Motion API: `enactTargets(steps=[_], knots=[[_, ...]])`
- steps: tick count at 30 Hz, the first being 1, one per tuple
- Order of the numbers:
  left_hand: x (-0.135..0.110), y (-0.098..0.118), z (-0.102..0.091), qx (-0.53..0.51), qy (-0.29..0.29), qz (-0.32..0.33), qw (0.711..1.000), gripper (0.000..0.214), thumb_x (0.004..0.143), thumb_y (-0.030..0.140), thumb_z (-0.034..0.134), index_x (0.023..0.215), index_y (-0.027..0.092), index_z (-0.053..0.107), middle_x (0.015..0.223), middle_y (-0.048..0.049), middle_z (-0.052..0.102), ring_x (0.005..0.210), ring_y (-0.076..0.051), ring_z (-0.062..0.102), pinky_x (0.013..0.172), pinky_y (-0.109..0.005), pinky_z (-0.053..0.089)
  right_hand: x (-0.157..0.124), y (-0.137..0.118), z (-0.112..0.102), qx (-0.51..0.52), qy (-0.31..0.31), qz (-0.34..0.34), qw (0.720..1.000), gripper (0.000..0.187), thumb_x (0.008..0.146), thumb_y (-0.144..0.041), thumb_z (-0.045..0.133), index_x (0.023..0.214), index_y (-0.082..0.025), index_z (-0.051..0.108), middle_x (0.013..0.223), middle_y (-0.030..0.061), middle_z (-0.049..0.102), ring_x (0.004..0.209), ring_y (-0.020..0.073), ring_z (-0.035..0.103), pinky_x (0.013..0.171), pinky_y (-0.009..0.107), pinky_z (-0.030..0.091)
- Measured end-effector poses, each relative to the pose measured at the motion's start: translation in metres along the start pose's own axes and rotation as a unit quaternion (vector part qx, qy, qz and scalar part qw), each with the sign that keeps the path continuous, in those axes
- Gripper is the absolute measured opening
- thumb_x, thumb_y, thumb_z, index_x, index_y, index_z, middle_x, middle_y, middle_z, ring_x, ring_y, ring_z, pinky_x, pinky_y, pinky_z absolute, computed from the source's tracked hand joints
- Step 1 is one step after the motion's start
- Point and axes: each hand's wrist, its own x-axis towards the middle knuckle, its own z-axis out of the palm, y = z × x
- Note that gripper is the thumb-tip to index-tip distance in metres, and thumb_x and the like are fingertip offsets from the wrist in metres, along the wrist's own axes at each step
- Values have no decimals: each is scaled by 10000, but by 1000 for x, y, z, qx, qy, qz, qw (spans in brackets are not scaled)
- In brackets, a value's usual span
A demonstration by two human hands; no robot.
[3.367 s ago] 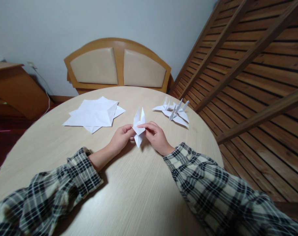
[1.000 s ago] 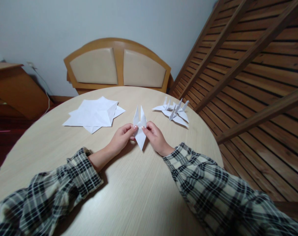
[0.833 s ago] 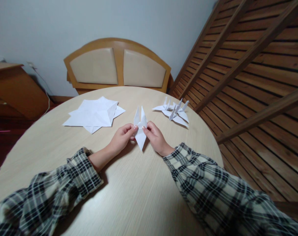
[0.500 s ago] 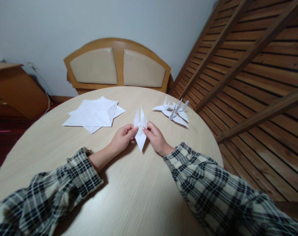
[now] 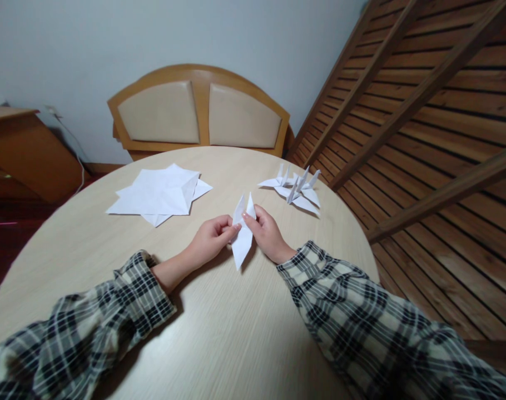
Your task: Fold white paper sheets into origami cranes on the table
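Observation:
Between my two hands is a folded white paper, a long diamond with a split upper end making two points. My left hand is closed on its left edge, thumb on the front face. On the other side my right hand pinches the upper right part, its thumb lying near the split. The fingers behind the paper are mostly hidden. The diamond's single lower point hangs down toward me, tilted slightly.
Several folded paper cranes stand at the back right of the round table. White paper sheets lie stacked askew at the back left. Beyond the far edge is a padded headboard; a slatted wooden screen leans along the right.
The folded paper has come slightly nearer to me and tilted, its upper points now leaning right. My left hand has shifted a little right and down with it.

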Motion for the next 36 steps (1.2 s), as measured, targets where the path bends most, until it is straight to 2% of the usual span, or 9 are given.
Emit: enactTargets(steps=[4,9,11,14,18,20,22,31,36], knots=[[-4,5,1,89,-65,18,994,298,849,388,548,651,174,488,570,48,439,527,-95,396,501,-217,300,1,-2,0,13,7,8,1000,261,894,-444,544,787,-208,514,705,-28,484,648,127,460,589,265,376],[-6,7,1,117,-103,29,987,271,860,388,529,751,147,586,646,20,542,578,-111,470,541,-228,364,1,-5,0,44,-17,39,998,322,869,-493,571,758,-195,526,681,-29,491,615,114,446,559,253,355],[-5,5,0,119,-90,36,988,318,875,413,527,702,151,574,609,24,525,562,-109,459,536,-233,359,0,-5,0,59,-21,48,997,331,863,-503,583,756,-194,532,683,-26,501,610,114,451,553,251,356],[-3,1,-2,91,-29,46,994,381,922,424,480,646,166,522,581,23,507,562,-110,467,552,-241,376,-1,-5,1,86,-37,70,993,348,848,-530,595,771,-195,544,678,-24,515,592,115,458,537,251,355],[1,-2,-1,-55,47,42,997,196,923,379,510,922,186,543,736,11,563,639,-117,534,603,-244,459,-2,-6,2,123,-77,80,986,364,824,-545,627,803,-185,580,709,-14,553,623,116,492,570,253,375],[2,-2,0,-105,48,40,993,182,906,355,545,1000,199,534,789,6,566,664,-117,538,605,-237,471,-3,-6,2,147,-101,90,980,373,826,-551,624,838,-179,599,723,-6,571,636,118,510,583,254,382],[3,-2,0,-124,36,43,991,165,899,338,560,991,201,548,817,-1,566,679,-116,531,608,-231,471,-4,-6,3,162,-116,105,974,385,827,-554,623,874,-171,611,724,-3,578,632,116,517,580,250,378],[2,-3,-2,-153,16,47,987,130,866,277,615,947,177,602,850,-11,580,674,-108,505,629,-236,456,-5,-6,2,173,-145,114,967,390,814,-551,641,854,-164,627,705,-4,593,584,95,485,530,227,340],[2,-4,-3,-141,17,56,988,125,848,259,623,943,179,613,874,-18,589,711,-120,520,633,-241,461,-5,-4,2,163,-147,115,969,401,799,-560,649,877,-168,645,749,13,634,618,105,522,561,236,371]])
